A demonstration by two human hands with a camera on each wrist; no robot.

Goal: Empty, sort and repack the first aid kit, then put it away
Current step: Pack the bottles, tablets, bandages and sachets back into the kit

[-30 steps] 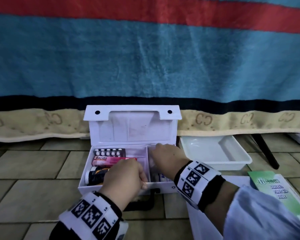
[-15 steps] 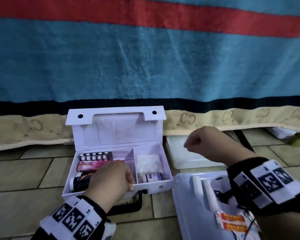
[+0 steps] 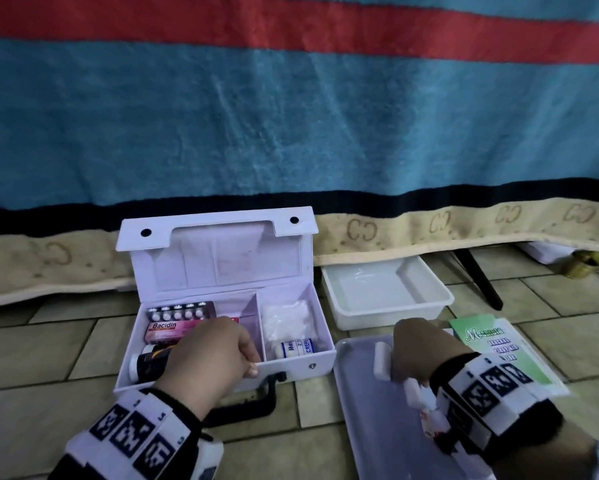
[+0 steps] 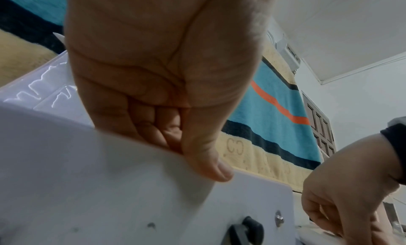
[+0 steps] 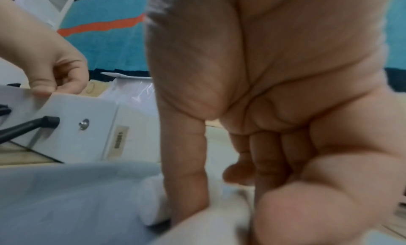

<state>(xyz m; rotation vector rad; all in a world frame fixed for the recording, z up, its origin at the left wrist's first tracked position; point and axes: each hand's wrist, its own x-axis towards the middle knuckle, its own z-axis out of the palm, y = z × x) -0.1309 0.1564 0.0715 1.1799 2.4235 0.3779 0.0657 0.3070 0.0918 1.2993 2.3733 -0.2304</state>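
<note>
The white first aid kit lies open on the tiled floor, its lid upright. Its left compartment holds a blister pack, a pink Bacidin box and a dark bottle. A cotton bag and a crepe bandage fill the right one. My left hand grips the kit's front wall, thumb outside, fingers inside. My right hand reaches down onto the grey tray. Its thumb and curled fingers close round a white roll. Another white roll lies beside it.
An empty white tub stands behind the tray. A green printed booklet lies to the tray's right. The striped blanket hangs across the back, with a black leg under its hem. The kit's black handle lies on the floor.
My right hand left the kit's right compartment, swung right and came down onto the tray over a white roll. My left hand stayed on the kit's front wall.
</note>
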